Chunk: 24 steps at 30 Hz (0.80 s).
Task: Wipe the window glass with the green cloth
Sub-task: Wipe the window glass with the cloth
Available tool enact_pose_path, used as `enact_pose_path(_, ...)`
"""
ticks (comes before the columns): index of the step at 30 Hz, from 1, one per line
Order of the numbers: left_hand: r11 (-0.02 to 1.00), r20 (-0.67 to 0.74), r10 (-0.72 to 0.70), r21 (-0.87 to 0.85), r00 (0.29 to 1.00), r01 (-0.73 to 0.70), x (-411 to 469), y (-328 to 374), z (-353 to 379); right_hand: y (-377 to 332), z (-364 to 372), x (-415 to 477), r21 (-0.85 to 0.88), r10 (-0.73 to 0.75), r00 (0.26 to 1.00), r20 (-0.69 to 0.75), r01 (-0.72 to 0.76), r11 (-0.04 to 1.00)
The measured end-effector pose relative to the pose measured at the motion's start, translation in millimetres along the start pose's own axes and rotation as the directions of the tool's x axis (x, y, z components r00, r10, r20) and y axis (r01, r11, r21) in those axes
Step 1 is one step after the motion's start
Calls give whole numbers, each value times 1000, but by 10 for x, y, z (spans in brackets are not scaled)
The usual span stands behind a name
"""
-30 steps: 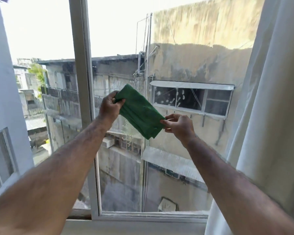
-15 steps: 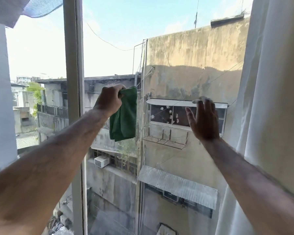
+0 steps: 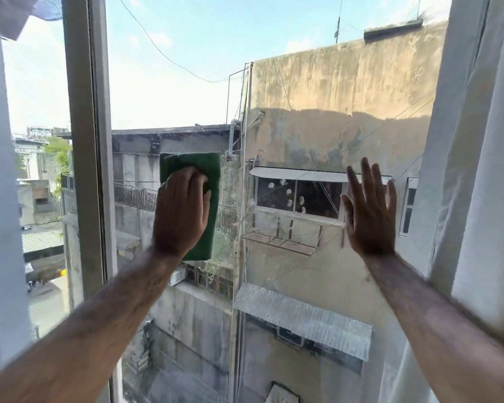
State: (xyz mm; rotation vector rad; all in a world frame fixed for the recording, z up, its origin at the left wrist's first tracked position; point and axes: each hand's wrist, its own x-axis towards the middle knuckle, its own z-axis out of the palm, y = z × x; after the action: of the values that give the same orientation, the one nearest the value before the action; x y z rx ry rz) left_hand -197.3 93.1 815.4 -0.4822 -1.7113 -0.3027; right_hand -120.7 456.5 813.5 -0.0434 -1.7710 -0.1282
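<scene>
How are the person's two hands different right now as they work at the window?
The left hand lies on the green cloth, fingers curled over it; the right hand is bare, fingers spread.
The left hand is near the window frame; the right hand is near the white curtain.
Both are raised at a similar height toward the window glass.

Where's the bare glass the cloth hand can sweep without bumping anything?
Free: the pane above both hands up to the top edge, the strip between the green cloth and the right hand, and the pane below the forearms. Tight: left of the left hand by the window frame, and right by the curtain.
</scene>
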Motion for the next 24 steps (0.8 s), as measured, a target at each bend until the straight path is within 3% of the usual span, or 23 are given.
enact_pose_path(3,996,75,55,60,996,-59,-383,-50,226,170,88,16,25,-48,998,-36,49,998)
enact_pose_path(7,998,-13,19,58,1000,-19,-461,-59,401,221,149,23,27,-61,996,-60,63,998)
enact_pose_path(15,949,-120,-308,26,944,314,205,356,422,279,222,-5,18,-71,993,-97,73,997)
enact_pose_path(18,933,-156,-359,-31,920,358,506,623,452,282,232,-5,15,-76,991,-113,78,997)
enact_pose_path(20,955,-185,-296,-46,937,293,652,858,498,283,238,2,13,-78,990,-113,80,997)
enact_pose_path(24,998,-145,59,-28,988,-64,409,1186,690,294,239,-4,12,-82,990,-113,84,996)
